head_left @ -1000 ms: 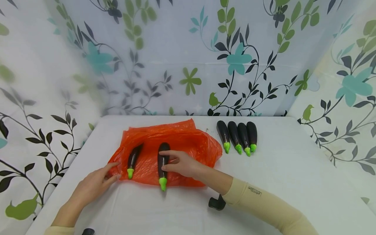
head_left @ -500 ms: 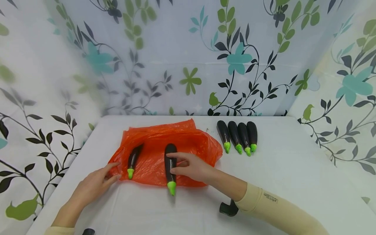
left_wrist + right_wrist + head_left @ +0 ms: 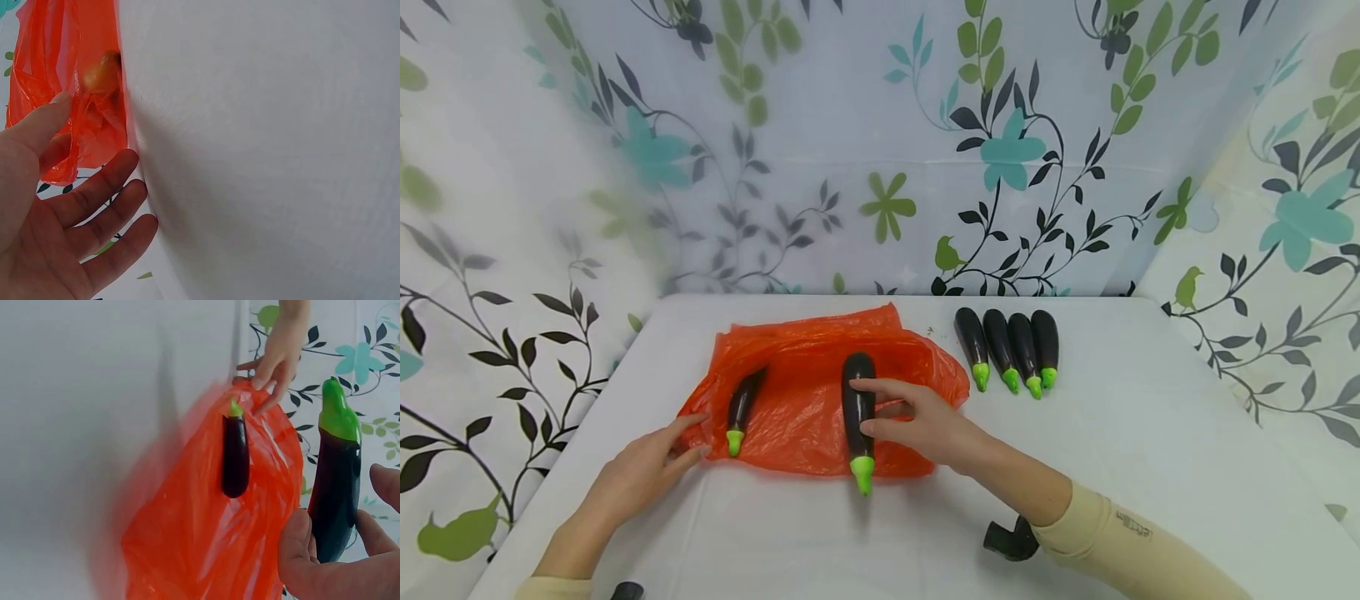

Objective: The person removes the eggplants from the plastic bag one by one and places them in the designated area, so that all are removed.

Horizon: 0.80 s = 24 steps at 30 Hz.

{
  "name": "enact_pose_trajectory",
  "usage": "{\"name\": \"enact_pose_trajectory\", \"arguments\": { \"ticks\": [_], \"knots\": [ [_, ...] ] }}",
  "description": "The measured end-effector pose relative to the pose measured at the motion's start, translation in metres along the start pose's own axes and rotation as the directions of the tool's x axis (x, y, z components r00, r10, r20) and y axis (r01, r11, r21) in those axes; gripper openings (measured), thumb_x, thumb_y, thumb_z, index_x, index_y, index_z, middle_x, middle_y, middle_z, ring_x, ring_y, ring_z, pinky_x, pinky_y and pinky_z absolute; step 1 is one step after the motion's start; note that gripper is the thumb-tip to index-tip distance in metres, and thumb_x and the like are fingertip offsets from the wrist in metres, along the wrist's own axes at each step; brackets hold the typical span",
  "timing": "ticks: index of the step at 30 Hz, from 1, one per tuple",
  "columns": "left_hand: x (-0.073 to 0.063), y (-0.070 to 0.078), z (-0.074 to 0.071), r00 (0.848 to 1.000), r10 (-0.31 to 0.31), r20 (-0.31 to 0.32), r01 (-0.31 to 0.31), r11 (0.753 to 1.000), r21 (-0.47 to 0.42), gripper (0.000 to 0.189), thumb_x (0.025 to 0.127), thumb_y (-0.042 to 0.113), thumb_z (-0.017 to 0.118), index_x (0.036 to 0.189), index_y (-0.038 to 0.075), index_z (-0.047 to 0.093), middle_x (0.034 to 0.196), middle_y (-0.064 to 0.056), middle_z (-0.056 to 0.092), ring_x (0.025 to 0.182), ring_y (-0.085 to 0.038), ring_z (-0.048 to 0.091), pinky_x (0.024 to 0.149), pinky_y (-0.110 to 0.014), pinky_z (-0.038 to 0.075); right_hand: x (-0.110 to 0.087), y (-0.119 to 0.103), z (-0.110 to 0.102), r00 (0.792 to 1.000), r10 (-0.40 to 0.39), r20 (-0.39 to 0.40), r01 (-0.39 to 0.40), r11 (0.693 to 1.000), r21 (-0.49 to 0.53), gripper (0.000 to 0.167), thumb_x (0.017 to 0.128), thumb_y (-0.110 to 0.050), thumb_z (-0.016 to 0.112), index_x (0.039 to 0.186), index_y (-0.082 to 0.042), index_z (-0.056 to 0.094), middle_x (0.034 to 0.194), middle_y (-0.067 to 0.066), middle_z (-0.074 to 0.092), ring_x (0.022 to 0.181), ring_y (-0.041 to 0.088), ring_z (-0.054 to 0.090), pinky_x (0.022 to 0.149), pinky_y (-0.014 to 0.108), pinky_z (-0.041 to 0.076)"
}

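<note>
Behind everything I've got a leafy curtain (image 3: pixel 880 150), then the white table (image 3: pixel 1150 450). On it there's a crinkly orange-red bag (image 3: pixel 801 417), mouth gaping toward the person. Left hand (image 3: pixel 636 475) has the bag's edge pinched between thumb and index, other three fingers spread loose. Right hand (image 3: pixel 928 425) is closed just enough to pinch an eggplant (image 3: pixel 857 408) over the bag's mouth, green end nearest the person. Another eggplant (image 3: pixel 743 412) lies in the mouth, and four more eggplants (image 3: pixel 1021 346) sit bunched right of the bag.
</note>
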<state>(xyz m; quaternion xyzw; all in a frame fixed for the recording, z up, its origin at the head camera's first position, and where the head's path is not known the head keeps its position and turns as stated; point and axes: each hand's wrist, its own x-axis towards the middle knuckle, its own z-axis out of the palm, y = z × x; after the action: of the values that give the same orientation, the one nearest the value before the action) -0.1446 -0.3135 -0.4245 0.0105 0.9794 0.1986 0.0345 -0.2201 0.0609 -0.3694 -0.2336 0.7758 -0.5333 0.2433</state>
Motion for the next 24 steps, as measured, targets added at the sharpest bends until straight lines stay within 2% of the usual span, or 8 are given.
{"name": "enact_pose_trajectory", "arguments": {
  "ticks": [6, 13, 24],
  "knots": [
    [0.001, -0.001, 0.0, 1.0, 0.0, -0.001, 0.0, 1.0, 0.003, 0.06, 0.092, 0.038, 0.066, 0.139, 0.002, 0.05, 0.125, -0.028, 0.059, 0.109, -0.046, 0.057, 0.083, -0.062, 0.047, -0.004, -0.006, -0.01, 0.998, 0.018, -0.059, -0.015, 0.999, 0.048, 0.047, 0.091, -0.028, 0.071, 0.136, -0.035, 0.057, 0.132, 0.005, 0.053, 0.113, 0.025, 0.057, 0.09, 0.045, 0.052],
    [0.001, -0.002, 0.001, 1.0, 0.002, -0.004, -0.002, 1.0, 0.006, 0.06, 0.093, 0.038, 0.066, 0.138, 0.003, 0.05, 0.125, -0.028, 0.059, 0.109, -0.046, 0.057, 0.083, -0.062, 0.047, -0.006, -0.007, -0.023, 0.996, 0.025, -0.085, -0.017, 0.996, 0.091, 0.046, 0.092, -0.029, 0.07, 0.136, -0.038, 0.056, 0.138, 0.003, 0.048, 0.116, 0.025, 0.057, 0.093, 0.046, 0.05],
    [0.001, -0.002, 0.001, 1.0, 0.001, -0.001, -0.001, 1.0, 0.004, 0.06, 0.093, 0.039, 0.065, 0.139, 0.004, 0.05, 0.124, -0.027, 0.059, 0.108, -0.045, 0.058, 0.082, -0.062, 0.048, -0.017, 0.003, -0.042, 0.991, 0.013, -0.131, 0.003, 0.993, 0.122, 0.05, 0.093, -0.027, 0.068, 0.14, -0.029, 0.053, 0.138, 0.011, 0.047, 0.121, 0.03, 0.054, 0.097, 0.046, 0.048]
  ]
}}
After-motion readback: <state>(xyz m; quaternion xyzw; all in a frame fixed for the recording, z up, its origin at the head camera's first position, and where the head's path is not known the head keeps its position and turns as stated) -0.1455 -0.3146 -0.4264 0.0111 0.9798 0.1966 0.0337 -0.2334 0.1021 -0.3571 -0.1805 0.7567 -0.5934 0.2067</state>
